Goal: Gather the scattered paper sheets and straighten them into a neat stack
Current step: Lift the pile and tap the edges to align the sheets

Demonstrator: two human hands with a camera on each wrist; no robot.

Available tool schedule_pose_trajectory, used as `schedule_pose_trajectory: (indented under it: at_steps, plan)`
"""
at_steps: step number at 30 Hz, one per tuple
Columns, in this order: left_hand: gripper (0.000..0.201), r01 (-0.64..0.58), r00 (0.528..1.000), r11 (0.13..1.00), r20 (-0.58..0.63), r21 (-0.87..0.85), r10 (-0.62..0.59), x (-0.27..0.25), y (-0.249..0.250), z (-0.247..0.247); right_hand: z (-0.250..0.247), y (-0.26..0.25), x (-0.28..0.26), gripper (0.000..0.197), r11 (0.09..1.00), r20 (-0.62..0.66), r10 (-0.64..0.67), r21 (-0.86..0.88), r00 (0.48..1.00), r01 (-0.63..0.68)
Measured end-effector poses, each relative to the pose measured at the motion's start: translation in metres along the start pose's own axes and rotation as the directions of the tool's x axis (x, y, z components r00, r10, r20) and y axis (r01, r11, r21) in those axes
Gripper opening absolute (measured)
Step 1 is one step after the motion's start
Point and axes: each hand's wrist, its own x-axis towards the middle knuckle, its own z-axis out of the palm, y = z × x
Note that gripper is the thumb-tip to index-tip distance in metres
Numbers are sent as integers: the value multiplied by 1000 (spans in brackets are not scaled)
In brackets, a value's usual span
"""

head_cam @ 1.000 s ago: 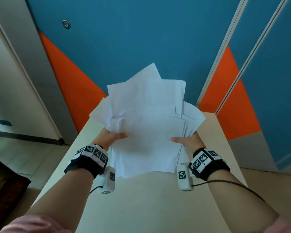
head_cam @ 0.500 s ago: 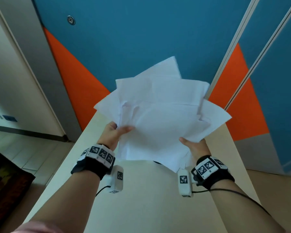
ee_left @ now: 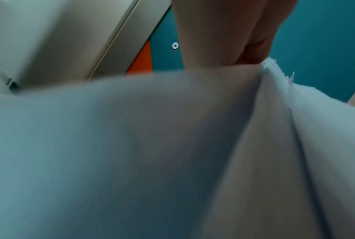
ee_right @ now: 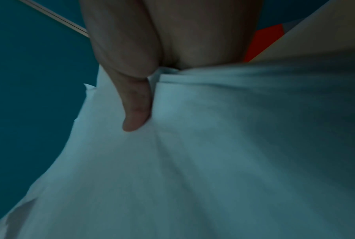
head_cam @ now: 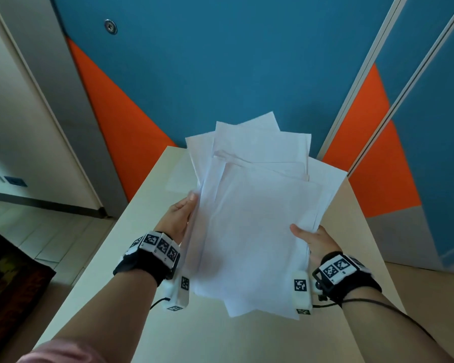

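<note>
Dark patterned rug (head_cam: pixel 8 279) lies at the far left on the pale tiled floor (head_cam: pixel 50 231), beside a cream wall with a grey door frame (head_cam: pixel 71 113). Right of that stands a blue and orange panelled wall (head_cam: pixel 207 61) with a small round metal fitting (head_cam: pixel 111 27) near its top left.

On the left side of the cream rectangular table (head_cam: pixel 131 258), the left hand (head_cam: pixel 177 218), wearing a black wristband with printed square markers (head_cam: pixel 152 254), is raised at the left edge of the bundle of white paper sheets (head_cam: pixel 252 218). Its thumb lies along that edge; the left wrist view shows the hand (ee_left: pixel 229 35) meeting the sheets (ee_left: pixel 151 145) from above, but the fingers are hidden behind the paper, so how tight this grip is cannot be told.

White sheets are held above the middle of the table, tilted up toward the wall, their far corners fanned out and uneven, their near edges ragged too.

At the right edge, the right hand (head_cam: pixel 316 242), with its own marker wristband (head_cam: pixel 344 273), pinches the bundle: the thumb lies on the near face and the fingers go behind. In the right wrist view the thumb (ee_right: pixel 135 105) presses into the paper (ee_right: pixel 213 161), creasing it. A black cable (head_cam: pixel 378 307) trails from this wrist along the forearm.
</note>
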Motion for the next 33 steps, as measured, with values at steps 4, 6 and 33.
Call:
schedule_pose_trajectory:
  at_steps: [4, 6, 33]
  plan:
    - [43, 102, 994, 995, -42, -7, -102, -3, 5, -2, -3, 4, -8, 51, 999, 55, -48, -18, 997, 49]
    - [54, 127, 990, 990, -74, 55, -123, -8, 11, 2, -3, 9, -8, 46, 998, 93, -48, -46, 994, 53]
    - [56, -20, 999, 979, -22, 202, 25, -18, 4, 13, 13, -4, -19, 47, 970, 152, -228, 126, 962, 210]
